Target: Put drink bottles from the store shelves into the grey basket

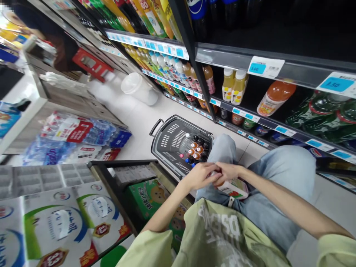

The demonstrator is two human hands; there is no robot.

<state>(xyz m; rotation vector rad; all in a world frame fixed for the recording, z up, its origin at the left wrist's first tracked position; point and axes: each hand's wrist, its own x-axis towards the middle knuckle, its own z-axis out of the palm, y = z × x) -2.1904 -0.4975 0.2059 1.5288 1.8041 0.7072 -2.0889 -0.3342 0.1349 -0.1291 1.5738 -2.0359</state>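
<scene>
Left hand [198, 177] and right hand [229, 172], head view: both closed together about the neck end of a labelled bottle [235, 188] at four o'clock. Probably modest in weight, smooth and slightly yielding, it is best gripped round its body. Pale floor [132, 128] bears a basket [167, 146] near centre; drink shelves [222, 58] rise at two o'clock, cartons [57, 222] at eight.

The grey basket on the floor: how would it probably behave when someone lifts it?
The basket looks rather stiff, as its slotted body holds its shape. It may dip at one end, where bottles crowd together. Those bottles could slide or topple, having open space beside them.
</scene>
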